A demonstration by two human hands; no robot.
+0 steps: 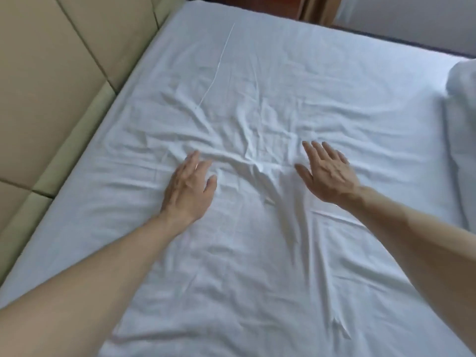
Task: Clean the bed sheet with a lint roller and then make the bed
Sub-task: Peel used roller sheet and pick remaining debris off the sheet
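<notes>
A white bed sheet (pixel 257 266) covers the mattress and fills most of the head view. It is wrinkled, with creases bunched in the middle between my hands. My left hand (pixel 188 186) lies flat on the sheet, fingers straight and pointing away from me. My right hand (pixel 325 171) rests palm down on the sheet to the right of the bunched creases, fingers spread. Neither hand holds anything. No lint roller is in view.
A beige padded headboard (pixel 51 86) runs along the left side of the bed. White bunched bedding, a pillow or duvet, (pixel 463 112) lies at the right edge. Beyond the far edge of the bed are dark wood and a tan curtain (pixel 316 9).
</notes>
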